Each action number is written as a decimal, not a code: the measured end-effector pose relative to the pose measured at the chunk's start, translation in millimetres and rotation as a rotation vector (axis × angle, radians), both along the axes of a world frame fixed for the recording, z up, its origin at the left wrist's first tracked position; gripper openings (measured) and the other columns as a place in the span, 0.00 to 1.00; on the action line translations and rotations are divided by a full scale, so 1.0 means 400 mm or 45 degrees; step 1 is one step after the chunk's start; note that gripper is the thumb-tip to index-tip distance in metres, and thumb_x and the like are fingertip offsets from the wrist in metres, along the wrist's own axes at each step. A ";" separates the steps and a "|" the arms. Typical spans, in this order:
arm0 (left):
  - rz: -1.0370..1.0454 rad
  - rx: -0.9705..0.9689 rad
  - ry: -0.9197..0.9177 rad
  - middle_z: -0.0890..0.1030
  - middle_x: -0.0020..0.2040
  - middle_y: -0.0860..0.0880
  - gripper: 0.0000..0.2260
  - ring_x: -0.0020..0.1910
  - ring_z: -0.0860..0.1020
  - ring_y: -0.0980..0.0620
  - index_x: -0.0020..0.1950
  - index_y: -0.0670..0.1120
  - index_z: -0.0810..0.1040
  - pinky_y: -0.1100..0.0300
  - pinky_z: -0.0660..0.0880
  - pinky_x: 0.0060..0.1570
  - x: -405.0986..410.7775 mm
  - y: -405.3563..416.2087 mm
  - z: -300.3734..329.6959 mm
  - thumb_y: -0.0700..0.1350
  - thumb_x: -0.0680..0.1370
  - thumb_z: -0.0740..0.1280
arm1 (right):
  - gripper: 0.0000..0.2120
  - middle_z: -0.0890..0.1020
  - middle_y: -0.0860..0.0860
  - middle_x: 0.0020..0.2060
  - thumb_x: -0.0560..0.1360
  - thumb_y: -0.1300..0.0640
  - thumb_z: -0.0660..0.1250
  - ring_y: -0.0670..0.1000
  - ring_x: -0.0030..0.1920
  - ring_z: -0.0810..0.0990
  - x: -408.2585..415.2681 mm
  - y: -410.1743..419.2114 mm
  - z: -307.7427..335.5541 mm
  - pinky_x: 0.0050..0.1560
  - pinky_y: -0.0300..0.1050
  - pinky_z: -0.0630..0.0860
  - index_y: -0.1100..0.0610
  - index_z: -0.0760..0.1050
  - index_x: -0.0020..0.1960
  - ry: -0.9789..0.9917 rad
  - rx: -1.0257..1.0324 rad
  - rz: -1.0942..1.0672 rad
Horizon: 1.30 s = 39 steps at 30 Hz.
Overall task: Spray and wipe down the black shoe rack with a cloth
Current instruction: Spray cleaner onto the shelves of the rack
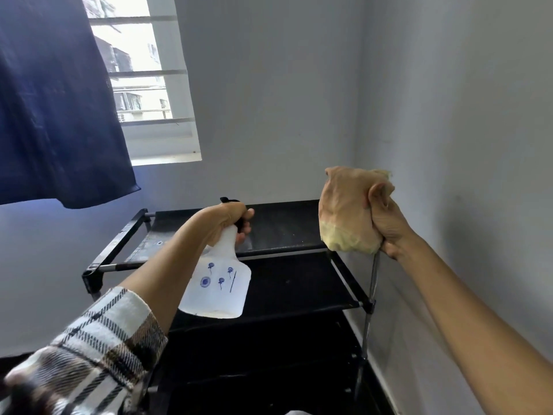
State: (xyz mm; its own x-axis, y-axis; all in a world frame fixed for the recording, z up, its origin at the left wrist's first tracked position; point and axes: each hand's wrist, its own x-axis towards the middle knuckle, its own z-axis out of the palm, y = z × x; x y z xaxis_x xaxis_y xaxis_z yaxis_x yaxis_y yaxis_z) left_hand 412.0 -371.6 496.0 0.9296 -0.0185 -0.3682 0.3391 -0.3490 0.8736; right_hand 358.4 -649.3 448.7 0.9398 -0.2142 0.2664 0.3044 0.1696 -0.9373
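Note:
The black shoe rack (281, 226) stands in the room's corner, with fabric shelves on a metal frame. My left hand (227, 220) grips the neck of a white spray bottle (218, 283) printed with blue flowers, its black nozzle over the top shelf. My right hand (386, 223) holds a bunched yellowish cloth (347, 214) at the rack's front right corner, above the upright metal post (371, 292). The cloth hides that corner of the top shelf. A lower black shelf (293, 283) shows beneath the bottle.
A dark blue curtain (57, 100) hangs at the upper left beside a barred window (140, 79). Pale walls close in behind and to the right of the rack. More dark shelves lie lower down.

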 end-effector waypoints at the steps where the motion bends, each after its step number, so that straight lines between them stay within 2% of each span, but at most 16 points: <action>1: -0.032 -0.022 0.011 0.73 0.30 0.45 0.18 0.18 0.70 0.52 0.30 0.44 0.72 0.66 0.68 0.19 -0.005 -0.014 0.004 0.44 0.80 0.59 | 0.55 0.81 0.57 0.58 0.48 0.25 0.72 0.55 0.58 0.80 -0.001 -0.002 0.002 0.61 0.57 0.75 0.60 0.73 0.64 0.003 0.000 -0.017; 4: -0.090 -0.045 0.004 0.74 0.31 0.46 0.14 0.20 0.72 0.52 0.34 0.44 0.72 0.66 0.71 0.21 -0.004 -0.047 0.009 0.44 0.80 0.60 | 0.55 0.81 0.56 0.57 0.47 0.24 0.71 0.54 0.58 0.80 -0.003 -0.010 0.008 0.61 0.57 0.75 0.58 0.74 0.64 0.014 -0.009 -0.068; 6: -0.101 -0.041 -0.003 0.70 0.28 0.47 0.13 0.23 0.68 0.54 0.35 0.45 0.72 0.66 0.68 0.22 0.004 -0.064 0.008 0.42 0.80 0.59 | 0.55 0.81 0.55 0.57 0.46 0.23 0.71 0.54 0.57 0.81 -0.005 -0.016 0.010 0.60 0.56 0.76 0.57 0.74 0.63 0.025 -0.019 -0.104; 9: -0.070 -0.027 -0.010 0.67 0.24 0.49 0.13 0.20 0.64 0.55 0.35 0.46 0.71 0.68 0.64 0.21 0.015 -0.075 0.010 0.40 0.79 0.57 | 0.55 0.81 0.54 0.57 0.45 0.23 0.70 0.53 0.57 0.81 -0.003 -0.028 0.012 0.58 0.56 0.77 0.56 0.74 0.63 0.035 -0.018 -0.134; 12: -0.151 -0.046 0.045 0.72 0.26 0.47 0.13 0.25 0.69 0.52 0.35 0.44 0.72 0.68 0.68 0.21 0.017 -0.086 0.016 0.42 0.79 0.60 | 0.53 0.82 0.53 0.56 0.46 0.23 0.69 0.52 0.56 0.81 0.000 -0.035 0.017 0.57 0.54 0.78 0.55 0.75 0.62 0.032 -0.020 -0.166; 15: -0.238 -0.114 0.072 0.76 0.28 0.46 0.12 0.27 0.74 0.51 0.37 0.42 0.73 0.62 0.72 0.28 0.010 -0.114 0.023 0.45 0.79 0.62 | 0.50 0.83 0.52 0.54 0.46 0.23 0.69 0.50 0.54 0.82 0.000 -0.039 0.028 0.54 0.50 0.79 0.54 0.76 0.58 0.010 -0.018 -0.181; 18: -0.230 -0.132 0.016 0.73 0.25 0.47 0.12 0.23 0.70 0.52 0.37 0.42 0.72 0.67 0.69 0.20 0.018 -0.151 0.024 0.44 0.80 0.62 | 0.48 0.83 0.51 0.54 0.45 0.23 0.69 0.49 0.53 0.83 -0.002 -0.049 0.040 0.50 0.46 0.80 0.52 0.76 0.57 0.005 -0.033 -0.191; 22: -0.207 -0.105 0.023 0.70 0.25 0.48 0.10 0.21 0.67 0.53 0.38 0.44 0.70 0.69 0.67 0.19 0.028 -0.201 0.025 0.43 0.79 0.60 | 0.46 0.83 0.50 0.52 0.45 0.23 0.69 0.47 0.51 0.83 -0.007 -0.061 0.047 0.44 0.40 0.80 0.51 0.76 0.55 -0.008 -0.044 -0.206; 26: -0.256 -0.014 -0.008 0.72 0.32 0.48 0.10 0.26 0.71 0.53 0.38 0.44 0.71 0.67 0.69 0.20 0.024 -0.247 0.022 0.44 0.80 0.60 | 0.44 0.84 0.50 0.51 0.48 0.25 0.68 0.49 0.53 0.83 -0.013 -0.073 0.047 0.48 0.43 0.80 0.52 0.76 0.55 -0.006 -0.032 -0.224; 29: -0.245 -0.036 -0.063 0.69 0.29 0.47 0.11 0.26 0.67 0.52 0.38 0.45 0.71 0.62 0.68 0.25 0.026 -0.269 0.008 0.42 0.79 0.58 | 0.47 0.84 0.50 0.51 0.44 0.23 0.69 0.48 0.52 0.83 -0.017 -0.083 0.044 0.50 0.45 0.80 0.52 0.77 0.55 -0.007 -0.026 -0.244; 33: -0.219 -0.035 -0.042 0.67 0.23 0.48 0.14 0.24 0.63 0.53 0.33 0.46 0.70 0.64 0.65 0.24 0.018 -0.274 -0.013 0.42 0.79 0.58 | 0.48 0.84 0.49 0.50 0.41 0.22 0.70 0.47 0.51 0.83 -0.021 -0.090 0.037 0.48 0.43 0.79 0.51 0.77 0.53 -0.022 -0.004 -0.257; 36: -0.239 -0.107 0.002 0.70 0.29 0.48 0.15 0.26 0.68 0.53 0.33 0.45 0.71 0.65 0.68 0.22 -0.006 -0.245 -0.029 0.44 0.80 0.60 | 0.47 0.84 0.49 0.49 0.43 0.23 0.70 0.47 0.51 0.83 -0.028 -0.078 0.028 0.50 0.45 0.80 0.51 0.77 0.53 -0.034 -0.009 -0.224; 39: -0.300 -0.167 0.006 0.74 0.32 0.48 0.14 0.25 0.73 0.53 0.37 0.44 0.72 0.66 0.67 0.19 -0.046 -0.194 -0.049 0.50 0.79 0.64 | 0.49 0.83 0.51 0.54 0.46 0.23 0.70 0.49 0.54 0.82 -0.033 -0.053 0.009 0.54 0.49 0.79 0.54 0.76 0.57 -0.016 0.002 -0.180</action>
State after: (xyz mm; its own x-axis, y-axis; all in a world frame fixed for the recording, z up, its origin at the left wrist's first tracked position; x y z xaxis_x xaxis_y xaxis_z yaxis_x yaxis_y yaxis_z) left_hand 393.5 -449.3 476.5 0.8921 -0.2820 -0.3530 0.2663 -0.3031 0.9150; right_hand 345.2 -670.5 452.3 0.8966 -0.3448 0.2778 0.3374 0.1257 -0.9329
